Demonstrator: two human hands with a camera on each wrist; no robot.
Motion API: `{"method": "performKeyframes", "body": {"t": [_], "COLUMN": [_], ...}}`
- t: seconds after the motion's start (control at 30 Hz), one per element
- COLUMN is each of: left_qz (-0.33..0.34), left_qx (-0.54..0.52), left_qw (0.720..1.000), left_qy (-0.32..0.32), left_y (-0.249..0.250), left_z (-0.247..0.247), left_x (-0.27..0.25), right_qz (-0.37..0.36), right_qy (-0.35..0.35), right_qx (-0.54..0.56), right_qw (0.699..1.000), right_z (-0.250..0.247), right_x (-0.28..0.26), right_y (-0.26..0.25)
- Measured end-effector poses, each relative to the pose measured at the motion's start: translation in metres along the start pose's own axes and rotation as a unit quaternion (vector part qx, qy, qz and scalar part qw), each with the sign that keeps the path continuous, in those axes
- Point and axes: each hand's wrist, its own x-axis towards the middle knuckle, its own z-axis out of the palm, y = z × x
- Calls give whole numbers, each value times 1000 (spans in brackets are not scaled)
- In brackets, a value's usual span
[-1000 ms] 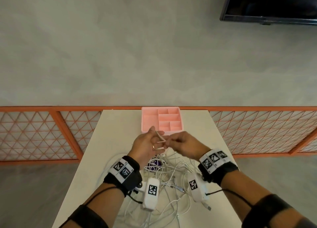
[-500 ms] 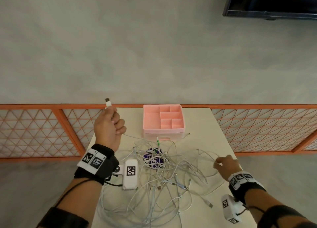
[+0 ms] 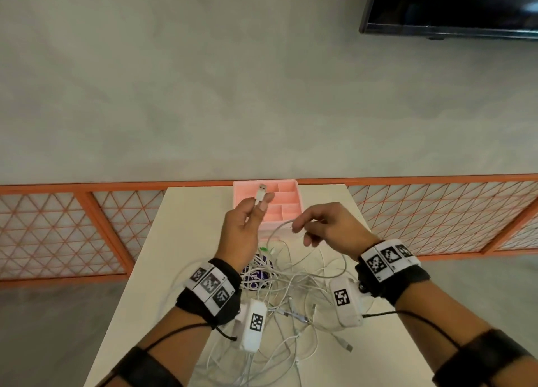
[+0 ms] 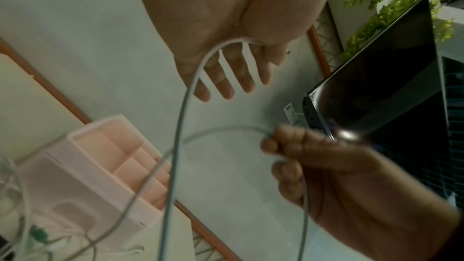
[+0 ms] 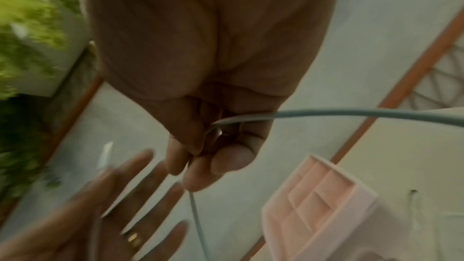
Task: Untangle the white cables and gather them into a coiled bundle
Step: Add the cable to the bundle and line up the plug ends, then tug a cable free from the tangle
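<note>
While motion blurs both wrist views, left hand (image 3: 244, 226) and right hand (image 3: 326, 229) each grip pinched on one white cable (image 3: 279, 229).

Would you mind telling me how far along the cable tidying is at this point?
Early stage. One white cable is partly freed: the left hand pinches its USB plug upright, and the right hand grips the cable further along, forming a first loop. No coiled bundle shows yet. The tangled pile on the table remains to sort.
</note>
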Motion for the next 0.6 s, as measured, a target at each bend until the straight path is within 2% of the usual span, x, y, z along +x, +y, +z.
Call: {"method": "performKeyframes", "body": {"t": [0.07,0.2,0.3,0.43,0.47,0.53,0.6], "left_qz": [0,-44,-44,-68,-73,-79,-88], "left_qx": [-17,-66,-48,-9,-3,6,1], "left_qw": [999,996,998,998,997,997,996], "left_qy": [-28,-38,-22,1,7,12,19], "left_y": [0,-7,-26,-54,-58,-60,-55], "left_z": [8,12,8,-7,-12,-17,-18], "left_x": [2,-6,-14,-22,-23,-23,-20], "right_qz": [-42,-116,-149,-169,-154,-89,11], "right_qy": [0,123,213,336,345,328,287], "right_qx": [0,112,208,294,284,191,-22], "right_qw": [999,979,943,879,881,921,958], "right_z": [11,9,-9,-55,-65,-76,-79], "right_x": [1,9,14,15,16,16,20], "right_y": [-12,-34,-48,-63,-62,-52,-30]}}
